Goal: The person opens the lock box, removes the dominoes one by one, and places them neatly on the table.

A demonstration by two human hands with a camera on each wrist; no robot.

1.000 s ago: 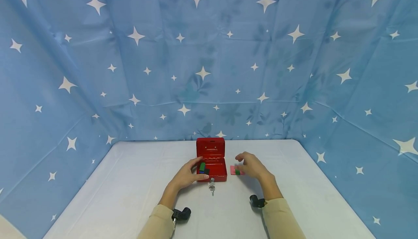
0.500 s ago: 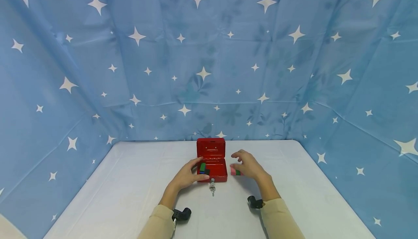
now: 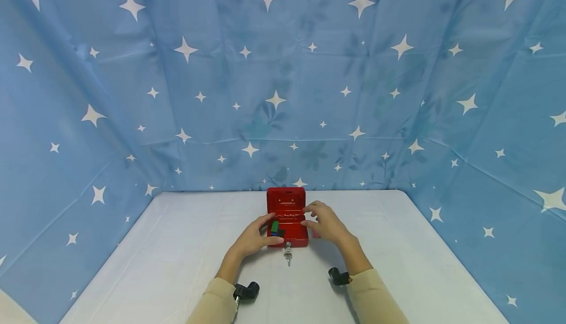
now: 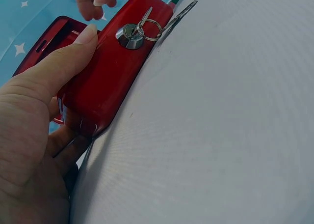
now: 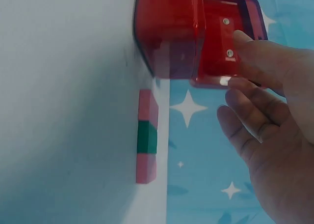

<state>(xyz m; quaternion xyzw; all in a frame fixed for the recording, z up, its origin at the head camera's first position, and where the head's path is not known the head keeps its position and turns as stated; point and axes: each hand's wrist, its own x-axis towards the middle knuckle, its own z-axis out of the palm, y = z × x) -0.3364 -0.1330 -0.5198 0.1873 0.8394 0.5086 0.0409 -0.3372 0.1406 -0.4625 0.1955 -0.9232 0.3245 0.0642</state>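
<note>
Now the right hand [image 3: 328,223] has shifted left from the pink-and-green blocks [image 5: 147,136] to the right rim of the red cash box [image 3: 299,243], thumb and fingers parted with nothing seen between them, contact unclear. Left hand [image 3: 250,239] unmoved, gripping the box's left end, thumb over front edge. Glossy box, lid [image 3: 286,207] up, sits on the white table [image 3: 177,245]: round silver lock [image 4: 128,42] with ringed keys [image 4: 181,16] on its front, green block [image 3: 275,226] inside left, rectangular pink-and-green blocks just right.

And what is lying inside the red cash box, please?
At the left inside the red cash box are a green block, a blue piece and a dark piece. What lies beneath them, or behind the left hand, cannot be seen.
</note>
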